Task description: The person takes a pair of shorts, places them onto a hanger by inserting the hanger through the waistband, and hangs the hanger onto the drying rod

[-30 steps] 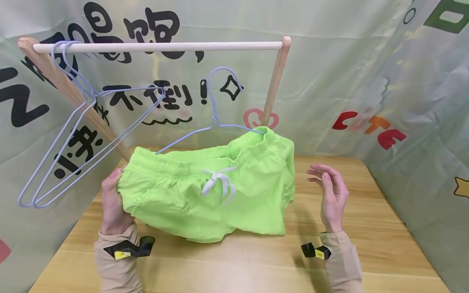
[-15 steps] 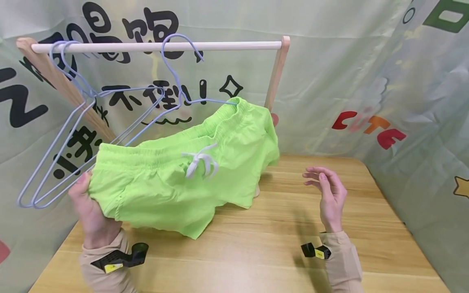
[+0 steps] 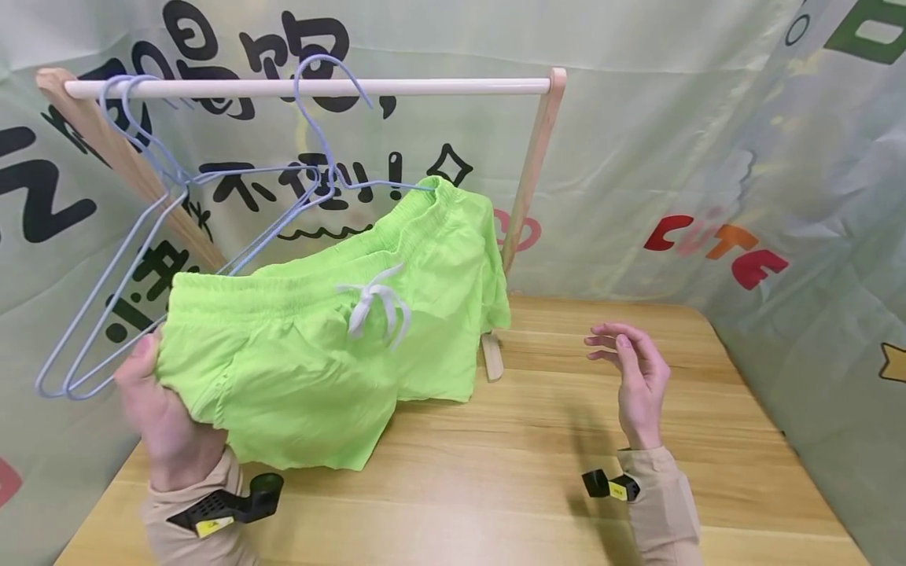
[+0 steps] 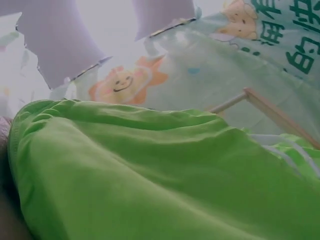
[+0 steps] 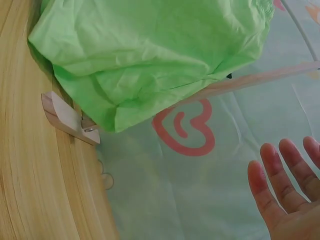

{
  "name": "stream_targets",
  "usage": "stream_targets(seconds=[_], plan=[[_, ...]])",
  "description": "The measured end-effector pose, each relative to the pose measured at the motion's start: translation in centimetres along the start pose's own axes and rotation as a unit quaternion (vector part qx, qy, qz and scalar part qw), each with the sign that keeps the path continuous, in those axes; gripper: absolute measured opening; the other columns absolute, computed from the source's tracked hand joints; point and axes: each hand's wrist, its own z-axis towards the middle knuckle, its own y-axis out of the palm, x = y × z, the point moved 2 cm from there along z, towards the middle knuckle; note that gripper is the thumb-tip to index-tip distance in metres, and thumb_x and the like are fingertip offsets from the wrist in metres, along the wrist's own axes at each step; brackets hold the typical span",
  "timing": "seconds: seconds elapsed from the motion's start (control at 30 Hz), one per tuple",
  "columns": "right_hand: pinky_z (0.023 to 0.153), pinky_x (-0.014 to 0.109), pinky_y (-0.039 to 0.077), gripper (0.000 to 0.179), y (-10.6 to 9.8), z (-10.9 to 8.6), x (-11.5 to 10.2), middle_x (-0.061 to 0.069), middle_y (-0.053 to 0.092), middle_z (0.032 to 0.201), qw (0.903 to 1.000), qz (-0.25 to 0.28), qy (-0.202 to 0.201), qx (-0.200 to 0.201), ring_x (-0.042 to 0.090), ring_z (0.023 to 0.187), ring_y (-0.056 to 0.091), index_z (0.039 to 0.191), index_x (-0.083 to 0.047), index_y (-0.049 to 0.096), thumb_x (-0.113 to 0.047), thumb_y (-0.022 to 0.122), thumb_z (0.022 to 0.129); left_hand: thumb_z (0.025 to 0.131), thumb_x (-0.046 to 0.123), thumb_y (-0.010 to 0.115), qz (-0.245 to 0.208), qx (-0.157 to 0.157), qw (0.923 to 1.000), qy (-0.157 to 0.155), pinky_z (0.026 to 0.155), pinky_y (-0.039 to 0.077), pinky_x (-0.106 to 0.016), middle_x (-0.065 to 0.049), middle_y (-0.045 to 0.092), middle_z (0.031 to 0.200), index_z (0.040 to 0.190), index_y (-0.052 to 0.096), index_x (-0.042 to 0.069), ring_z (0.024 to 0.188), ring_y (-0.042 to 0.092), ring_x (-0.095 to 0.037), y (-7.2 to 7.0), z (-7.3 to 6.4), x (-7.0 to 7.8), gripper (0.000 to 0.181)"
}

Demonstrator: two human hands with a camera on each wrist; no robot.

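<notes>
Lime-green shorts [image 3: 311, 354] with a white drawstring bow [image 3: 371, 303] hang spread on a light-blue wire hanger [image 3: 382, 184], whose arms run inside the waistband. My left hand [image 3: 166, 424] grips the shorts by their left side; its fingers are hidden behind the cloth. In the head view the hanger's hook overlaps the white rail [image 3: 453, 87]; I cannot tell whether they touch. Green cloth fills most of the left wrist view. My right hand [image 3: 640, 381] is held over the right side of the table, apart from the shorts, fingers loosely bent and holding nothing.
Two more blue hangers [image 3: 106, 306] hang at the rail's left end. The rack's wooden legs [image 3: 532, 173] stand on the wooden table [image 3: 538, 472], and one foot [image 3: 491, 358] shows beyond the shorts. A printed cloth backdrop [image 3: 637, 141] encloses the table.
My left hand has carried the shorts and hanger left, and the hook has risen to the rail's height. The shorts' right end tilted upward. My right hand has stayed almost still.
</notes>
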Motion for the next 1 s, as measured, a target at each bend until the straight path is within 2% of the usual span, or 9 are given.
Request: stream_targets(seconds=[0.07,0.17,0.3,0.47,0.63,0.77,0.9,1.0], plan=[[0.072,0.028,0.062,0.026,0.0,0.0,0.0,0.016,0.073,0.105,1.0000,0.002,0.000,-0.001,0.023,0.091,0.074,0.114,0.028,0.052,0.005,0.043,0.103,0.107,0.014,0.014,0.012,0.011,0.9998,0.008,0.062,0.061,-0.039,-0.027,0.068,0.087,0.090,0.057,-0.015,0.071,0.070,-0.032,0.1,0.1,-0.6,0.054],[0.072,0.028,0.062,0.026,0.0,0.1,0.0,0.016,0.073,0.105,1.0000,0.004,0.001,-0.003,0.023,0.091,0.074,0.114,0.028,0.052,0.005,0.043,0.103,0.105,0.014,0.032,0.059,0.035,0.9975,0.018,0.060,0.060,-0.035,-0.021,0.067,0.084,0.091,0.057,-0.012,0.069,0.068,-0.026,0.5,0.1,-1.6,0.039],[0.072,0.028,0.062,0.026,0.0,0.1,0.0,0.016,0.073,0.105,1.0000,0.003,0.000,-0.005,0.023,0.090,0.074,0.113,0.029,0.051,0.006,0.043,0.103,0.100,0.017,0.050,0.129,0.071,0.9888,0.028,0.060,0.059,-0.030,-0.014,0.064,0.081,0.090,0.059,-0.007,0.068,0.064,-0.021,1.4,0.3,-3.0,0.028],[0.073,0.028,0.062,0.027,-0.1,0.0,0.0,0.014,0.073,0.103,1.0000,0.001,0.001,-0.004,0.022,0.090,0.074,0.113,0.029,0.050,0.006,0.043,0.103,0.100,0.018,0.047,0.174,0.072,0.9815,0.035,0.060,0.057,-0.027,-0.009,0.064,0.078,0.087,0.062,-0.005,0.067,0.062,-0.016,2.5,0.6,-4.2,0.031],[0.073,0.027,0.062,0.026,-0.2,0.1,0.0,0.014,0.073,0.103,1.0000,0.000,-0.001,-0.003,0.022,0.089,0.074,0.113,0.028,0.052,0.005,0.043,0.103,0.100,0.018,0.047,0.179,0.068,0.9808,0.038,0.061,0.057,-0.027,-0.011,0.066,0.080,0.091,0.065,-0.007,0.068,0.063,-0.017,3.4,1.1,-4.6,0.032],[0.073,0.027,0.062,0.024,-0.2,0.1,-0.1,0.014,0.073,0.103,1.0000,-0.001,-0.001,-0.002,0.022,0.089,0.074,0.113,0.023,0.057,0.006,0.043,0.103,0.101,0.019,0.046,0.182,0.066,0.9808,0.025,0.063,0.058,-0.028,-0.010,0.065,0.082,0.093,0.064,-0.006,0.070,0.062,-0.018,4.1,1.6,-4.7,0.031],[0.073,0.027,0.062,0.024,-0.2,0.1,-0.1,0.014,0.073,0.102,1.0000,0.000,0.000,-0.001,0.022,0.089,0.074,0.114,0.020,0.059,0.005,0.043,0.103,0.102,0.021,0.044,0.219,0.056,0.9739,0.018,0.063,0.057,-0.026,-0.006,0.064,0.082,0.092,0.065,0.000,0.071,0.062,-0.016,4.6,2.2,-5.2,0.031],[0.072,0.027,0.062,0.025,-0.2,0.0,-0.1,0.014,0.073,0.102,1.0000,0.002,0.002,0.000,0.022,0.089,0.074,0.114,0.024,0.056,0.005,0.043,0.103,0.102,0.022,0.043,0.257,0.052,0.9651,0.012,0.065,0.056,-0.025,-0.002,0.065,0.082,0.091,0.067,0.006,0.072,0.061,-0.014,5.0,2.5,-5.8,0.031]])
